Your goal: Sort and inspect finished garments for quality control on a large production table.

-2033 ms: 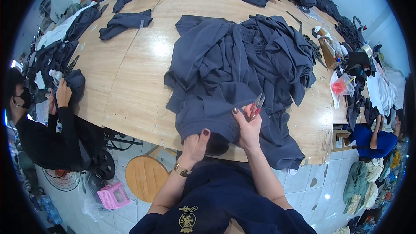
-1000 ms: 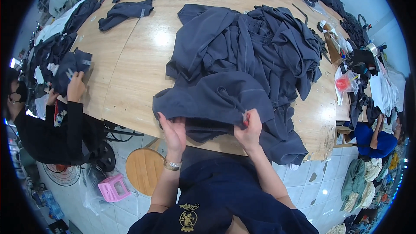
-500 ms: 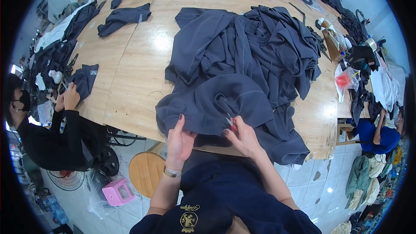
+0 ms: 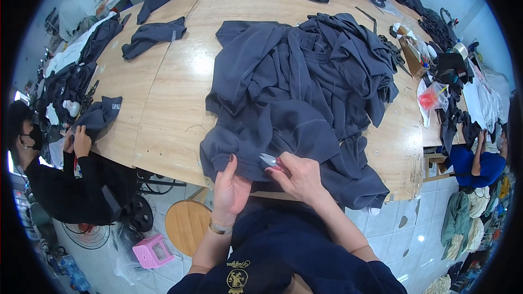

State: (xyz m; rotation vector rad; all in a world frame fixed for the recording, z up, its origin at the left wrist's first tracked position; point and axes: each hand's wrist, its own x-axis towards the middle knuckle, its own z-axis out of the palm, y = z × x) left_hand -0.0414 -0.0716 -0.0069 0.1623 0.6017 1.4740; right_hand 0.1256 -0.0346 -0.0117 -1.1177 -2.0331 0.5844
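Observation:
A dark slate-grey garment (image 4: 294,130) with a gathered elastic edge lies at the table's front edge, against a heap of the same cloth. My left hand (image 4: 231,188) grips that gathered edge, thumb on top and fingers under the cloth. In my right hand (image 4: 300,178) is a pair of thread snips (image 4: 269,160) with red handles; the silver blades point left over the garment, just right of my left thumb. Whether the blades touch the cloth I cannot tell. Part of the handles is hidden by my fingers.
The garments lie on a wooden table (image 4: 171,114). Dark pieces (image 4: 152,35) lie far left. A bag with a red drink (image 4: 433,97) and a cardboard box (image 4: 412,57) stand right. A round stool (image 4: 188,227) and pink stool (image 4: 152,251) are below left. Co-workers handle cloth around the table.
My right hand has moved left and slightly down with the snips, nearer to my left hand. The garment's front edge has shifted and its folds lie differently.

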